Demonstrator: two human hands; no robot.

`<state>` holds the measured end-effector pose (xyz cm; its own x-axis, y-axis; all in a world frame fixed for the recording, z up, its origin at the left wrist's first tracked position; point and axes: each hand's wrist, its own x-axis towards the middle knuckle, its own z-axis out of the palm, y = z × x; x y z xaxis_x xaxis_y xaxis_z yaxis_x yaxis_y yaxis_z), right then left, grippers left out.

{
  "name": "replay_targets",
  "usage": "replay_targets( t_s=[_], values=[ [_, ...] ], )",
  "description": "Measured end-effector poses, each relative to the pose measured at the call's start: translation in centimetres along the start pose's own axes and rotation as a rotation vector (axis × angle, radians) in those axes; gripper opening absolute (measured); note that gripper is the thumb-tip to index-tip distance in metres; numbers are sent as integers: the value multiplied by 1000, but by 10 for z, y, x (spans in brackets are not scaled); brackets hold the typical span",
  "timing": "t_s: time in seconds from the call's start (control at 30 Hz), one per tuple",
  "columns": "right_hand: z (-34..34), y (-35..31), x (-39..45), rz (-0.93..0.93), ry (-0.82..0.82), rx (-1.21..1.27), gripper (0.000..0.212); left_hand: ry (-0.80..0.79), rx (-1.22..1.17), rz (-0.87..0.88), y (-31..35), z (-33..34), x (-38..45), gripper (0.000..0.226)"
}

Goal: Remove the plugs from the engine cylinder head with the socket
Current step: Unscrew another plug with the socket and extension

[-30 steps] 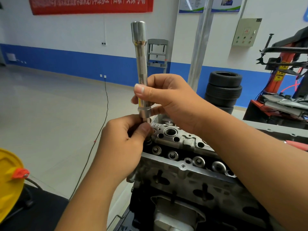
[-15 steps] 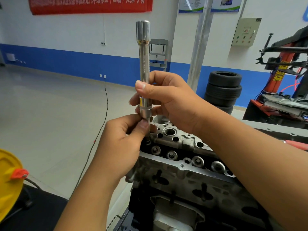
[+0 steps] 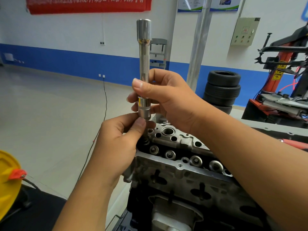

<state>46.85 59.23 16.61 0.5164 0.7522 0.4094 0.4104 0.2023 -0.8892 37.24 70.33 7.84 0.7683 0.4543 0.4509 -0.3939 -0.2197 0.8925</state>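
Now the long socket point(image 3: 144, 67) stands nearly plumb, where a second ago it leaned a little to the left; its top has swung rightward over the last two frames while its lower end has stayed at about the same spot above the near-left corner of the engine cylinder head point(image 3: 181, 165). I take that to mean the plug is already out of its bore and riding in the mouth of the tool, and the person is squaring the tool up to pull the plug free (a judgement, since the plug itself is almost wholly hidden).

From the single head view: the right hand point(image 3: 168, 100) wraps the socket's shaft just above the stepped collar, thumb laid across the front and fingers curled behind. The left hand point(image 3: 123, 139) sits directly beneath, thumb and forefinger pinching a dark stem that pokes from the socket's lower end; this looks to be the plug point(image 3: 145, 130), though too little shows to be sure. Both hands hover just over the head's left end, the left one touching or nearly touching its edge. A stack of tyres point(image 3: 222, 90) stands well behind.
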Motion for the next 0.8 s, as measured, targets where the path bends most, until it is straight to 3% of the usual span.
replay_targets(
  t_s=[0.1,0.33,0.57,0.63,0.8],
  values=[
    [-1,-1,0,5,-16,0,14,58,46,20,-3,1,1,26],
    [0,-1,-1,0,13,13,12,136,25,34,-4,2,2,15],
    [0,-2,-1,-12,0,-3,16,6,-37,27,-5,-2,2,21],
    [-1,-2,-1,-7,-12,-4,16,35,2,23,-5,-2,3,30],
    [1,-1,-1,-4,-11,-2,16,152,20,41,-2,1,1,21]
  ],
)
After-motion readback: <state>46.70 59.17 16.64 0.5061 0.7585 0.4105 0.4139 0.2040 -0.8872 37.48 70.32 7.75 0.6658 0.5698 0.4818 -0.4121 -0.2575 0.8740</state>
